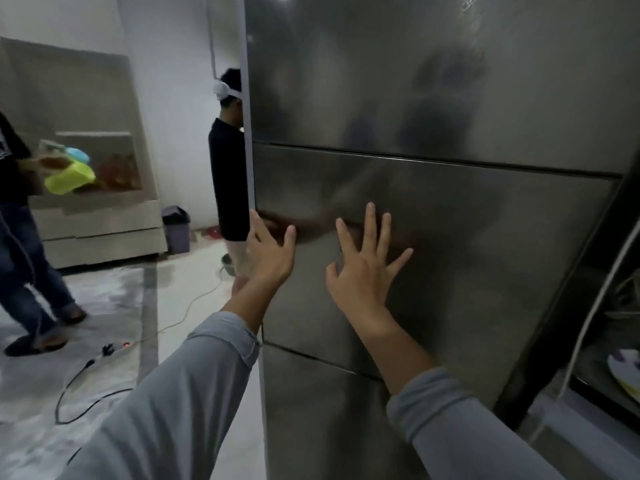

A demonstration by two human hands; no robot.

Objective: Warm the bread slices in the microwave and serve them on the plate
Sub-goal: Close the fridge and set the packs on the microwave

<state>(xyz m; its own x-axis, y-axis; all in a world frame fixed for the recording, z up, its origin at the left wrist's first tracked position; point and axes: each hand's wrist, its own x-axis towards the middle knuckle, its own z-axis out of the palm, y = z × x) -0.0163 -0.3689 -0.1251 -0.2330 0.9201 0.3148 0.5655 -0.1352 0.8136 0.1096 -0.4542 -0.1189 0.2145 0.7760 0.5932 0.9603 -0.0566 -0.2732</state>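
A tall steel refrigerator fills the right of the head view; its middle door panel (467, 237) faces me. My left hand (268, 252) rests at that panel's left edge, fingers apart, holding nothing. My right hand (363, 271) lies flat against the panel with its fingers spread. Both forearms wear grey sleeves. No bread, microwave or plate can be made out for certain; a white dish-like thing (625, 372) shows low in the dark gap at the far right.
A person in black (227, 174) stands just behind the fridge's left edge. Another person (20, 237) walks at the far left carrying green plastic tubs (69, 178). A power strip and cables (110, 351) lie on the floor. A purple bin (176, 228) stands by the cabinet.
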